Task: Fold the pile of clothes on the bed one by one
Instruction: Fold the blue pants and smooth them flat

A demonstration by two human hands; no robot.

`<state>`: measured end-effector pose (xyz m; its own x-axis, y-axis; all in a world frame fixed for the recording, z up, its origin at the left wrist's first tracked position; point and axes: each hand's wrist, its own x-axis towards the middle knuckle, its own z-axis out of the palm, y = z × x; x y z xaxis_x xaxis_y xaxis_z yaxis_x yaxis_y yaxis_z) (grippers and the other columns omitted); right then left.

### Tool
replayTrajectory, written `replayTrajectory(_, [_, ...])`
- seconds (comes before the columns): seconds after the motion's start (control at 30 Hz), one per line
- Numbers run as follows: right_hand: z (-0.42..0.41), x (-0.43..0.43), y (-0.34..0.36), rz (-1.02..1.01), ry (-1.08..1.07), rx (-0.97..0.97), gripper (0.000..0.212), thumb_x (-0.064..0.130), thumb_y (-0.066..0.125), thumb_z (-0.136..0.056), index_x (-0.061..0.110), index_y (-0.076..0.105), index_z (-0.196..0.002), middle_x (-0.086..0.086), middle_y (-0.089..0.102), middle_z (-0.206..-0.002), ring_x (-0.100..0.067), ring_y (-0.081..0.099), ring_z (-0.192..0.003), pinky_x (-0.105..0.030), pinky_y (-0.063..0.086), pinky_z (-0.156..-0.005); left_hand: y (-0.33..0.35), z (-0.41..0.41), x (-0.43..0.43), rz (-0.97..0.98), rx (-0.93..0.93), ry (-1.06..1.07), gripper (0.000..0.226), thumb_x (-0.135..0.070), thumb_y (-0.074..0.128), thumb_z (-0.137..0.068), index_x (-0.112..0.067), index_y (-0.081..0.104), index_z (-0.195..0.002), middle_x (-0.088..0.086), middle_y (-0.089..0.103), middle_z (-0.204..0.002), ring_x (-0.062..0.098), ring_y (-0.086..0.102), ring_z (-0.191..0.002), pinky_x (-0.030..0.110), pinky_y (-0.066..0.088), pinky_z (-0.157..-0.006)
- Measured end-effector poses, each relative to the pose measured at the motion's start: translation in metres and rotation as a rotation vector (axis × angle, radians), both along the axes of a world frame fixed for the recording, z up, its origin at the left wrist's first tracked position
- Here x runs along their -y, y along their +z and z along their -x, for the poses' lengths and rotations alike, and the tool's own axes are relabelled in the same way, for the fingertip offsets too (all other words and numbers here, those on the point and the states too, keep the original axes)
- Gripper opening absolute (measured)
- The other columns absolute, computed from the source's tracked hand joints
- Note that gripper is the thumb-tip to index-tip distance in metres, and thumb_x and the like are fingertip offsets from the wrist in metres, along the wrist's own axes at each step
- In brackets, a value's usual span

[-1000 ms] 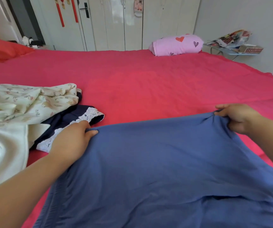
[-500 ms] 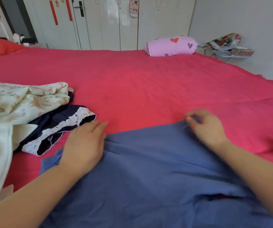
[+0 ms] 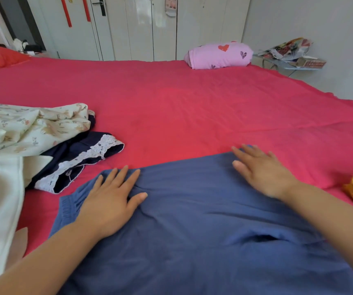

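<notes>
Your hands no longer pinch the blue cloth (image 3: 192, 241). Now your left hand (image 3: 109, 203) and right hand (image 3: 265, 175) lie flat on it, fingers straight. It lies spread on the red bed (image 3: 192, 107), beside the pile (image 3: 28, 128).

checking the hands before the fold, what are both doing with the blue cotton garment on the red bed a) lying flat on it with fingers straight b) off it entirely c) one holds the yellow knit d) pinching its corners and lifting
a: the left hand and the right hand both lie flat, fingers straight, on the blue cotton garment spread on the red bed.
</notes>
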<state>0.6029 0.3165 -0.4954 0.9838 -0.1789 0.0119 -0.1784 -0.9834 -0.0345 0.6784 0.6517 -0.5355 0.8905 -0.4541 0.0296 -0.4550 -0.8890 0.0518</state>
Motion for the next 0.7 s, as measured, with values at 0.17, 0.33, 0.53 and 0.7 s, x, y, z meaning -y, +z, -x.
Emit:
replayTrajectory(0.17, [0.035,0.01,-0.022,0.128,-0.144,-0.257,0.055,0.052,0.015,-0.098,0.036,0.001,-0.149,0.006,0.0,-0.159,-0.02,0.0,-0.146,-0.051,0.006,-0.116,0.007,0.004,-0.03,-0.166,-0.041,0.09,0.064,-0.059,0.013,-0.093,-0.033,-0.007,-0.148,-0.002,-0.004,-0.159,0.017,-0.002,-0.146,0.038,-0.001,-0.117])
replayTrajectory(0.33, [0.009,0.018,0.001,0.23,-0.199,-0.116,0.053,0.04,0.026,-0.1,0.025,0.015,-0.149,0.003,0.015,-0.157,-0.025,0.011,-0.145,-0.055,0.013,-0.113,0.015,-0.003,-0.044,-0.108,0.019,0.129,0.061,-0.053,0.019,-0.096,-0.028,0.007,-0.15,0.0,0.015,-0.157,0.018,0.017,-0.143,0.037,0.013,-0.115])
replayTrajectory(0.53, [-0.039,-0.009,-0.003,0.221,-0.078,-0.04,0.052,0.018,0.031,-0.099,0.023,0.017,-0.149,0.002,0.023,-0.154,-0.025,0.018,-0.143,-0.048,0.022,-0.113,0.019,-0.018,-0.05,-0.041,0.139,0.239,0.038,-0.037,0.029,-0.098,-0.021,0.048,-0.127,0.002,0.059,-0.116,0.024,0.054,-0.109,0.038,0.039,-0.083])
replayTrajectory(0.7, [-0.058,-0.006,-0.012,0.368,-0.14,-0.047,0.04,0.018,0.029,-0.098,0.02,0.039,-0.137,-0.005,0.047,-0.136,-0.026,0.04,-0.129,-0.042,0.032,-0.106,0.012,-0.036,-0.055,0.048,0.133,0.238,0.023,-0.028,0.034,-0.099,-0.014,0.045,-0.085,0.011,0.059,-0.101,0.031,0.057,-0.096,0.037,0.037,-0.072])
